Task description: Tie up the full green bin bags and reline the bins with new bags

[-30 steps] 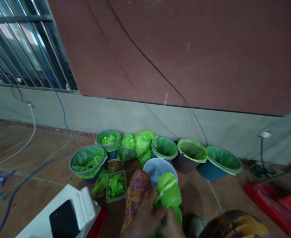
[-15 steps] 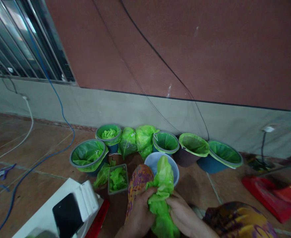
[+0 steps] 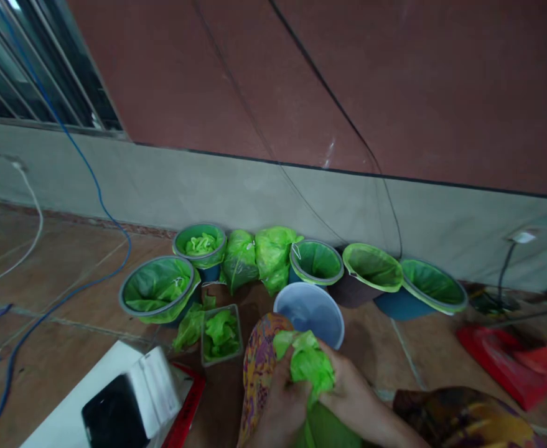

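A crumpled green plastic bag [image 3: 308,367] is gripped by the left hand [image 3: 282,404] and right hand [image 3: 350,395], just before an unlined pale blue bucket [image 3: 313,308] on the floor [image 3: 44,348]

I see a row of lined buckets [image 3: 317,262] standing on the floor [image 3: 58,348] along the wall [image 3: 254,186]. Before this row stands the unlined bucket [image 3: 308,308], and to its left lies a small tray [image 3: 221,333]. My left hand [image 3: 280,407] and right hand [image 3: 348,392] meet on the bag [image 3: 308,367], just before the unlined bucket. A box [image 3: 128,404] lies at the left.
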A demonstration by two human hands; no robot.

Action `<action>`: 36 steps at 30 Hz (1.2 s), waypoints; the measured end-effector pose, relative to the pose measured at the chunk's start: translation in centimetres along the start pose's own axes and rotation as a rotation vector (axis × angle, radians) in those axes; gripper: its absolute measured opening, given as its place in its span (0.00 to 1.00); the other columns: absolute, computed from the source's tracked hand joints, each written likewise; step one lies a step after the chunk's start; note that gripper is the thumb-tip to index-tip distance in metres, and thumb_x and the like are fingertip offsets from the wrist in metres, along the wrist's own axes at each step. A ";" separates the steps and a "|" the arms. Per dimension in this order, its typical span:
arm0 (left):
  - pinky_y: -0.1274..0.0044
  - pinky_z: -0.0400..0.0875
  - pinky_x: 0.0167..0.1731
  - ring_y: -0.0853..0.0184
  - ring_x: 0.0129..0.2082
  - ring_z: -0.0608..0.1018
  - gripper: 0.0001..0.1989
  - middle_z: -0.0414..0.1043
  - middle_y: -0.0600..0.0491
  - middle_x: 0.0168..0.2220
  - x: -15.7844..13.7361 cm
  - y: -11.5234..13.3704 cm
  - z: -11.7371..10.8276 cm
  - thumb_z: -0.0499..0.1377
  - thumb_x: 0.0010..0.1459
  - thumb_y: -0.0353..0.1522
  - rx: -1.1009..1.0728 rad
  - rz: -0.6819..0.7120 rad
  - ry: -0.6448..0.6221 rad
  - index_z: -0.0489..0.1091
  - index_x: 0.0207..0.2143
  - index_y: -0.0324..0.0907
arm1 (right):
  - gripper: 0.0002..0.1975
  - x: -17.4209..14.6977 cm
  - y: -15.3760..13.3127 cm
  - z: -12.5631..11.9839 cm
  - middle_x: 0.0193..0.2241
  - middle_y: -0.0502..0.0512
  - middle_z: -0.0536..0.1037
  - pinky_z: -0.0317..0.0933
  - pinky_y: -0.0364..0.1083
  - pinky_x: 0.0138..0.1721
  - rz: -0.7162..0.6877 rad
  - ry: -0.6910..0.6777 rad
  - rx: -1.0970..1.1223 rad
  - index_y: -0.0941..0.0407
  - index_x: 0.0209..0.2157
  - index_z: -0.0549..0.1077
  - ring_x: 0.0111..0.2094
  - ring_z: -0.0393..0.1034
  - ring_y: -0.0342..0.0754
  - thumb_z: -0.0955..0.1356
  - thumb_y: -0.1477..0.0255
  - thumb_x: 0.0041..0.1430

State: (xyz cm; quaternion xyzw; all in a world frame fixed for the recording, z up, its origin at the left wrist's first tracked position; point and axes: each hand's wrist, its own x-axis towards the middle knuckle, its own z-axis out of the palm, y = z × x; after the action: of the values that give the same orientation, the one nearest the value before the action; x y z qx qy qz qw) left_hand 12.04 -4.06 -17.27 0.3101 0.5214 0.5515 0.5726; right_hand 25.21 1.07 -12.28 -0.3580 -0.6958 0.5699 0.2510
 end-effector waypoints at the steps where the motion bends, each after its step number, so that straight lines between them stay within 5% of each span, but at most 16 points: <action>1: 0.61 0.68 0.60 0.50 0.60 0.72 0.29 0.73 0.45 0.58 -0.2 -0.1 -0.7 0.67 0.49 0.39 0.028 0.011 0.001 0.73 0.55 0.45 | 0.29 0.6 0.1 0.2 0.50 0.55 0.79 0.67 0.50 0.52 -0.017 0.020 -0.012 0.53 0.54 0.73 0.48 0.74 0.53 0.68 0.82 0.49; 5: 0.56 0.61 0.64 0.46 0.67 0.61 0.46 0.57 0.44 0.69 -0.5 1.2 -3.9 0.70 0.46 0.41 0.063 0.143 -0.022 0.58 0.67 0.49 | 0.24 3.7 0.3 0.5 0.45 0.54 0.81 0.68 0.48 0.47 -0.044 0.196 -0.027 0.53 0.47 0.77 0.44 0.75 0.51 0.63 0.84 0.50; 9: 0.58 0.67 0.59 0.48 0.64 0.67 0.54 0.57 0.40 0.68 1.1 3.2 -5.6 0.69 0.50 0.41 -0.146 0.086 -0.069 0.41 0.72 0.50 | 0.23 7.2 0.1 2.7 0.43 0.56 0.80 0.68 0.48 0.46 -0.080 0.323 -0.039 0.55 0.44 0.76 0.44 0.74 0.51 0.62 0.84 0.47; 12: 0.63 0.72 0.55 0.51 0.57 0.75 0.45 0.72 0.41 0.58 3.1 4.6 -6.9 0.69 0.49 0.40 -0.276 0.044 0.103 0.57 0.67 0.46 | 0.26 9.1 -0.6 5.0 0.50 0.61 0.77 0.66 0.53 0.52 -0.067 0.185 -0.181 0.55 0.52 0.72 0.49 0.72 0.55 0.64 0.80 0.49; 15: 0.68 0.77 0.43 0.54 0.42 0.82 0.24 0.82 0.46 0.42 5.1 5.9 -9.2 0.71 0.42 0.38 -0.246 -0.016 0.348 0.78 0.43 0.40 | 0.33 10.2 -2.0 6.5 0.61 0.61 0.68 0.59 0.58 0.60 -0.061 -0.018 -0.373 0.53 0.60 0.66 0.58 0.66 0.61 0.68 0.75 0.49; 19: 0.74 0.75 0.34 0.64 0.28 0.79 0.14 0.81 0.52 0.29 7.1 7.1 -11.3 0.72 0.34 0.32 -0.230 -0.040 0.431 0.77 0.28 0.39 | 0.37 11.9 -3.0 7.2 0.65 0.62 0.63 0.62 0.53 0.58 -0.012 -0.128 -0.382 0.54 0.62 0.64 0.59 0.65 0.59 0.72 0.70 0.49; 23: 0.75 0.75 0.34 0.63 0.30 0.80 0.17 0.81 0.53 0.28 7.9 8.0 -10.9 0.68 0.33 0.29 -0.228 -0.097 0.422 0.78 0.32 0.39 | 0.31 13.9 -0.7 7.1 0.63 0.59 0.65 0.60 0.52 0.60 -0.054 -0.047 -0.284 0.53 0.58 0.69 0.62 0.63 0.56 0.69 0.76 0.50; 27: 0.75 0.74 0.36 0.59 0.40 0.81 0.31 0.81 0.49 0.40 9.4 7.0 -12.3 0.64 0.37 0.28 -0.146 -0.186 0.370 0.76 0.49 0.41 | 0.23 15.9 3.4 5.1 0.47 0.58 0.79 0.66 0.54 0.53 0.049 0.253 -0.053 0.55 0.48 0.75 0.49 0.73 0.55 0.65 0.78 0.49; 33: 0.65 0.75 0.45 0.54 0.46 0.80 0.30 0.77 0.42 0.47 14.3 1.2 -20.7 0.61 0.47 0.31 0.095 -0.284 1.127 0.69 0.55 0.37 | 0.22 17.3 5.8 1.5 0.35 0.58 0.83 0.72 0.52 0.36 0.304 0.427 0.440 0.57 0.41 0.75 0.33 0.78 0.55 0.75 0.59 0.47; 36: 0.59 0.67 0.56 0.47 0.57 0.73 0.33 0.72 0.36 0.55 15.8 0.0 -23.1 0.62 0.48 0.33 0.222 -0.400 1.263 0.67 0.58 0.33 | 0.24 17.3 6.2 1.0 0.37 0.59 0.83 0.73 0.52 0.38 0.340 0.432 0.512 0.57 0.42 0.76 0.34 0.79 0.56 0.76 0.57 0.48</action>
State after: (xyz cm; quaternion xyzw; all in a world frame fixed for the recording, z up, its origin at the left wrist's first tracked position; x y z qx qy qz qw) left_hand -12.07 5.95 -27.35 -0.1176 0.8572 0.4536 0.2134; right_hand 15.11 14.61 -19.58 -0.5062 -0.3922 0.6702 0.3751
